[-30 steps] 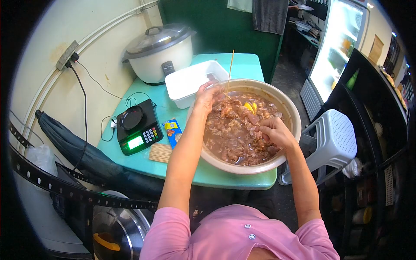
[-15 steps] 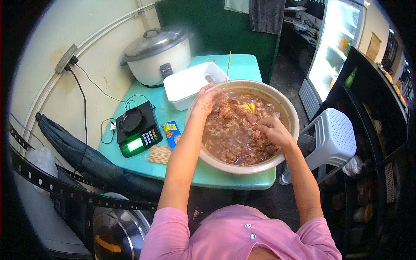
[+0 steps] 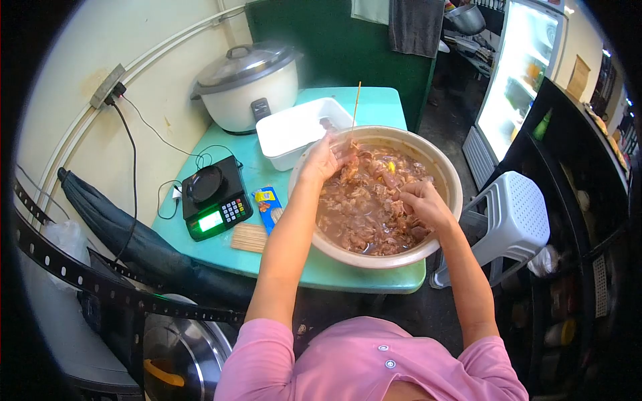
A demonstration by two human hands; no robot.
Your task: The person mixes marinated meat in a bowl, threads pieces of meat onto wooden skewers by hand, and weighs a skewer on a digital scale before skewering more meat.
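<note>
A large round basin holds raw sliced meat in brownish liquid, with a small yellow piece among it. Over its left side, my left hand is closed around a thin wooden skewer that points upward; reddish meat hangs just beside the fingers. My right hand pinches at meat over the right side of the basin, its fingertips partly hidden. Behind my left hand stands a white plastic tub with a little meat at its far end.
On the turquoise table are a rice cooker, a digital scale, a blue packet and a bundle of bare skewers. White stacked stools stand right of the table. A lit fridge is farther back.
My left hand has turned slightly and the skewer shifted a little to the right. The yellow piece is less exposed. A metal pot now shows in the far background.
</note>
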